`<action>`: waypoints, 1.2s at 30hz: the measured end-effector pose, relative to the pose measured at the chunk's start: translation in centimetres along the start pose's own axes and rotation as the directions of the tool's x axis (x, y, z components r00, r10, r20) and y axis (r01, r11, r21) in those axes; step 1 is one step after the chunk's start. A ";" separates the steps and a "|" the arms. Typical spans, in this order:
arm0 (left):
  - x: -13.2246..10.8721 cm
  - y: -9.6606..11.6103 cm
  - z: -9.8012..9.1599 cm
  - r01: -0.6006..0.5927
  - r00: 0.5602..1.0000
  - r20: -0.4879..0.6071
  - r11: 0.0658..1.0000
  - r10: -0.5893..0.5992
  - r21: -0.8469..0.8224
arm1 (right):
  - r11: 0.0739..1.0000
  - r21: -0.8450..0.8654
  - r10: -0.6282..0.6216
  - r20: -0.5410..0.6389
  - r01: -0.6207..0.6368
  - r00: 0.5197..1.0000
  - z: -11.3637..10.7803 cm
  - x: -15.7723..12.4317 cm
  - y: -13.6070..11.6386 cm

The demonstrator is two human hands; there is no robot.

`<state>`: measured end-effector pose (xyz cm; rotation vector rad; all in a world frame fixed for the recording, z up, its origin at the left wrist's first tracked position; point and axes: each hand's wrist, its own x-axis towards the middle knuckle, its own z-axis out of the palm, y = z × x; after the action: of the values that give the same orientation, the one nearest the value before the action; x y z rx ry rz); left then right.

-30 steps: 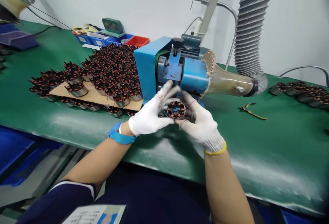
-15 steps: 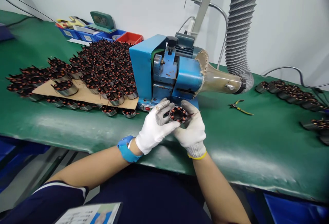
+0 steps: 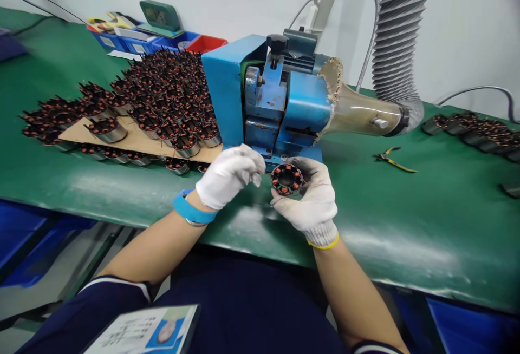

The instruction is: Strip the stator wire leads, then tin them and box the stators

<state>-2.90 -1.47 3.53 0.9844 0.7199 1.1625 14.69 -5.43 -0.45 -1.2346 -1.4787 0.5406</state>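
In the head view, my right hand (image 3: 311, 205), in a white glove, holds a small round stator (image 3: 286, 178) with copper windings, its open face turned up toward me. My left hand (image 3: 227, 176), also gloved and with a blue wrist strap, is curled just left of the stator. Its fingertips pinch what looks like a thin wire lead running from the stator. Both hands hover over the green bench mat (image 3: 406, 224), directly in front of the blue machine (image 3: 284, 99).
A large pile of stators (image 3: 162, 94) lies on cardboard left of the machine. A ribbed extraction hose (image 3: 396, 34) joins the machine's right end. Yellow-handled pliers (image 3: 392, 159) and a row of stators (image 3: 479, 132) lie to the right. Coloured bins (image 3: 162, 40) stand at the back.
My left hand has come off the stator and closed up beside it, pinching the lead. My right hand alone now carries the stator, slightly nearer the machine.
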 end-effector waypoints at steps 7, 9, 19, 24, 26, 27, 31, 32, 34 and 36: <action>-0.1 0.5 -0.1 0.073 0.996 0.034 0.975 -0.082 0.208 | 0.993 0.004 -0.116 -0.025 0.116 0.993 0.2 -0.2 0.4; -0.1 -0.2 0.3 0.069 0.997 0.015 0.966 -0.075 0.248 | 0.983 -0.048 -0.177 -0.001 0.176 0.984 0.1 -0.1 0.2; -0.8 -3.6 3.3 -0.086 0.991 -0.043 0.838 0.129 0.539 | 0.994 -0.066 0.077 -0.186 -0.090 0.979 1.2 0.5 0.3; 0.9 -3.3 3.7 -0.092 0.995 0.013 0.878 0.097 0.470 | 0.999 0.042 0.021 -0.135 -0.015 0.991 1.2 1.3 0.8; 1.5 -3.0 3.7 -0.099 0.995 0.036 0.879 0.094 0.466 | 0.998 -0.031 0.049 -0.175 -0.055 0.983 1.2 2.0 0.6; 1.7 -2.9 3.9 -0.102 0.995 0.028 0.876 0.101 0.471 | 0.995 -0.073 0.056 -0.201 -0.072 0.978 1.1 2.4 0.5; 2.8 -2.9 4.7 -0.117 0.985 -0.051 0.867 0.162 0.485 | 0.977 -0.206 0.004 -0.253 -0.058 0.967 1.2 4.2 0.3; 3.1 -2.8 4.9 -0.116 0.983 -0.071 0.866 0.172 0.487 | 0.974 -0.221 -0.004 -0.263 -0.056 0.965 1.3 4.6 0.2; 3.6 -2.8 5.2 -0.112 0.978 -0.104 0.870 0.183 0.480 | 0.970 -0.232 0.002 -0.281 -0.070 0.960 1.5 5.3 0.2; 3.9 -2.7 5.4 -0.114 0.973 -0.125 0.879 0.193 0.463 | 0.969 -0.230 0.013 -0.297 -0.085 0.955 1.6 5.7 0.4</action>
<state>3.96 0.65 3.40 1.3661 1.0986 1.2536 14.10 0.24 1.23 -1.4751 -1.2875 0.1987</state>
